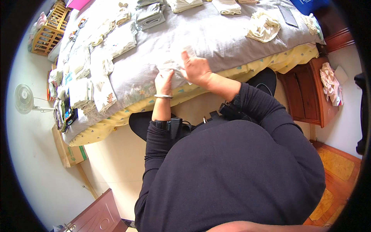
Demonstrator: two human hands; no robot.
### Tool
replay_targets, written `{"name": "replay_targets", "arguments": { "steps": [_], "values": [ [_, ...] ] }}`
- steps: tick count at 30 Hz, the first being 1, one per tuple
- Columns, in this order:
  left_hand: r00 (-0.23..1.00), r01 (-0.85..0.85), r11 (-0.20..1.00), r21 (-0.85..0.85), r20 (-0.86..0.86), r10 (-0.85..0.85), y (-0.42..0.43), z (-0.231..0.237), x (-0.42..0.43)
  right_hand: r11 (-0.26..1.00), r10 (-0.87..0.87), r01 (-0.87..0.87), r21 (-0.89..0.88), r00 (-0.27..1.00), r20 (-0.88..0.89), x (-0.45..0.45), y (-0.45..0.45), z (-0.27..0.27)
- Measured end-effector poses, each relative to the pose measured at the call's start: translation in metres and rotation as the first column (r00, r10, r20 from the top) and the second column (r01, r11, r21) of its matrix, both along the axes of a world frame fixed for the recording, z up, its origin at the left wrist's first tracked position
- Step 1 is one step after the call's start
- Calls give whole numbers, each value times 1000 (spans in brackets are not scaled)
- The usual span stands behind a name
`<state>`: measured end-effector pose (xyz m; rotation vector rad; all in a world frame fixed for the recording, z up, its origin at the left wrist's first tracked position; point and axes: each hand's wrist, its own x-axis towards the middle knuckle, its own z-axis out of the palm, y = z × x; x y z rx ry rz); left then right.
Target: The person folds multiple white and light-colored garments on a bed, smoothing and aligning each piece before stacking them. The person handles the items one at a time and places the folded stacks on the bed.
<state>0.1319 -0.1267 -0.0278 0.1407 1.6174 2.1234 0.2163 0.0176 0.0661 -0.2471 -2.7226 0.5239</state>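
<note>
At the near edge of a bed, a small white cloth (pixel 168 65) is bunched between my hands; overexposure blurs its outline. My left hand (pixel 164 83), with a bangle at the wrist, pinches its near side between thumb and fingers. On the other side, my right hand (pixel 197 69) holds the cloth with its thumb pointing up, and the curled fingers are partly hidden. Beneath both hands spreads a grey quilt (pixel 214 34). A crumpled cream garment (pixel 263 27) lies farther right. Folded grey clothes (pixel 149 16) and folded white clothes (pixel 185 4) sit toward the far side.
Several folded garments, including a white one with a bear print (pixel 105 94), line the bed's left part. A smartphone (pixel 288 16) rests at the right. Beside the bed stand a wooden nightstand (pixel 303 90), a white fan (pixel 24 98) and a cardboard box (pixel 69 155).
</note>
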Motion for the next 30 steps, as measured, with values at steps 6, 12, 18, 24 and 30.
{"name": "replay_targets", "arguments": {
  "steps": [6, 12, 18, 24, 30],
  "values": [
    [957, -34, 901, 432, 274, -95, 8, 28, 21, 997, 77, -77, -2, 997, 18, -16, -35, -14],
    [903, -89, 844, 528, 400, -155, -2, 22, 18, 927, 312, -300, -227, 950, 22, -21, -43, -15],
    [936, 107, 923, 368, 277, -218, -5, 13, 7, 421, 696, -552, -720, 705, -133, -24, 18, -8],
    [945, 35, 940, 340, 293, -141, 7, 22, 8, 469, 153, 214, -857, 936, 317, -6, 96, -6],
    [955, -61, 879, 473, 283, -86, 9, 46, 17, 88, 166, 61, -994, 983, 75, -10, 76, -26]
  ]
}}
